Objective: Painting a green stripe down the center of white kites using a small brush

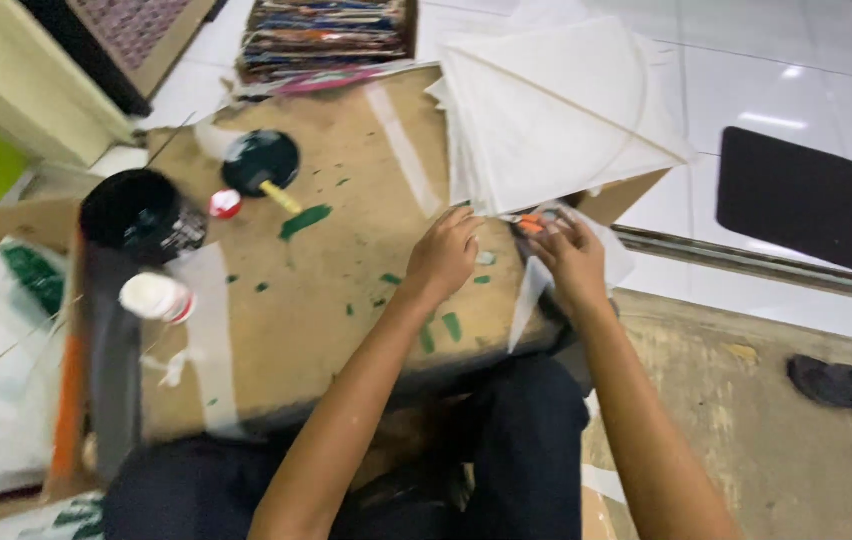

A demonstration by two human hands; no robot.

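Left hand (pixel 443 255) pinched kite (pixel 556 115) corner | right hand (pixel 571 262) pinched paper strip (pixel 528 300) | green paint (pixel 261 160) sat unused; kites unpainted.

- Left hand (pixel 443 255): forearm bare, reaching forward and up from lower centre; fingers curled, knuckles up, tips pressed down.
- Right hand (pixel 571 258): forearm bare, angled in from lower right; fingers bent, pinching together.
- Hands near each other, apart.

dim indoor light | glare on floor tiles (pixel 786 75) | motion blur throughout
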